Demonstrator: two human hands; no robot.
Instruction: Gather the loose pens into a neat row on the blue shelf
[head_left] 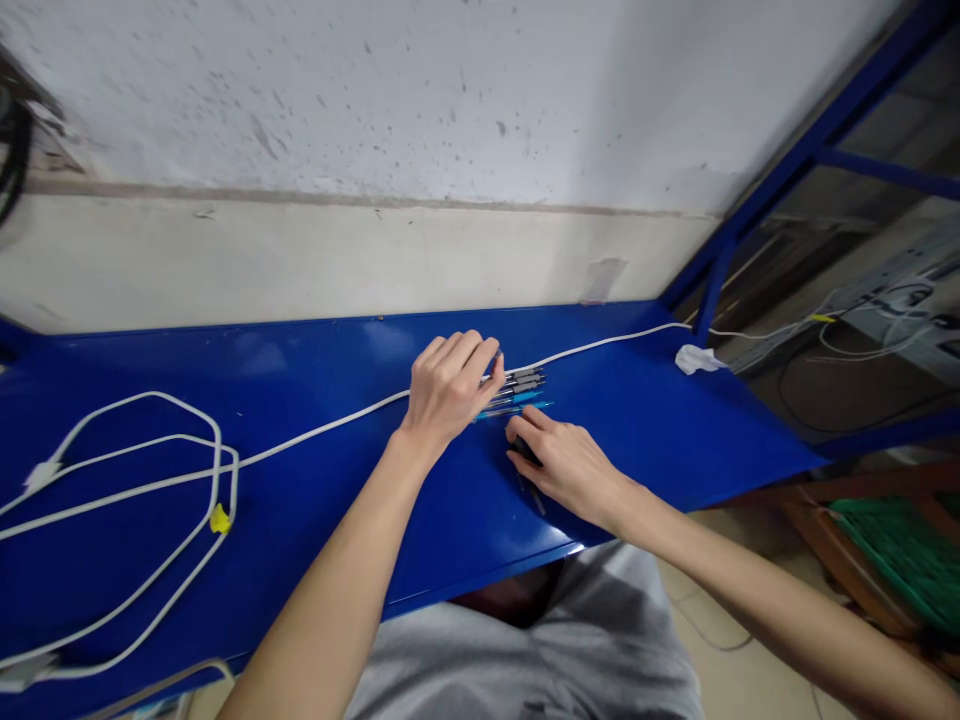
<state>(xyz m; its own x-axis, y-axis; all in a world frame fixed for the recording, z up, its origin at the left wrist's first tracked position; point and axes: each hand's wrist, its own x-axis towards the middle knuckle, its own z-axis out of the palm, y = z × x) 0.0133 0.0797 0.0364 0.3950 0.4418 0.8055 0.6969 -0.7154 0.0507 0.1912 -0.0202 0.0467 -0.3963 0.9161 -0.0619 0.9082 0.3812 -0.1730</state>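
Several pens lie side by side on a blue metal tabletop, among them grey-and-black pens and light-blue pens. My left hand is closed over the left ends of this row, its thumb and forefinger curled together. A small bit shows at its fingertips, too little to name. Just nearer to me and to the right, my right hand is curled around a dark pen, whose thin end pokes out below the fingers. The rest of that pen is mostly hidden.
A white cable runs across the tabletop behind the pens, looping at the left beside a yellow tag. Crumpled white paper lies at the right. A stained wall closes the back, and a blue frame rises on the right.
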